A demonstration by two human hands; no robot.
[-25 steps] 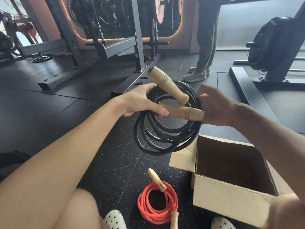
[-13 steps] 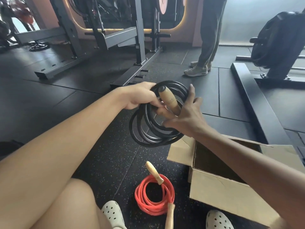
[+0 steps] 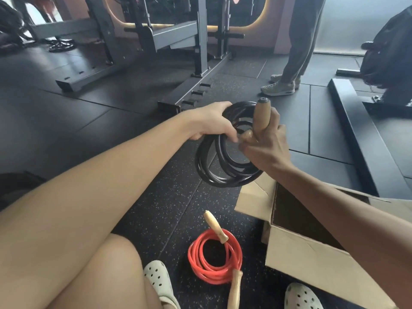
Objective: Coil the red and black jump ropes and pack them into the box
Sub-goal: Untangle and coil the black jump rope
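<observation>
The black jump rope [image 3: 214,168] hangs coiled in the air in front of me. My left hand [image 3: 214,123] grips the top left of the coil. My right hand [image 3: 265,143] holds its wooden handles [image 3: 261,117] against the coil's right side, one handle pointing up. The red jump rope [image 3: 215,259] lies coiled on the floor between my feet, its wooden handles sticking out at top and bottom. The open cardboard box [image 3: 312,259] stands on the floor at the right, under my right forearm; what I can see of its inside is bare.
My feet in white perforated clogs [image 3: 159,279] rest on the black rubber floor. Steel rack frames [image 3: 178,41] stand ahead. A person's legs [image 3: 298,52] stand at the back. A low black beam [image 3: 361,134] runs along the right.
The wooden handle has swung from slanting left to pointing upright, and my right hand has closed around the handles. The coil hangs slightly lower, nearer the box.
</observation>
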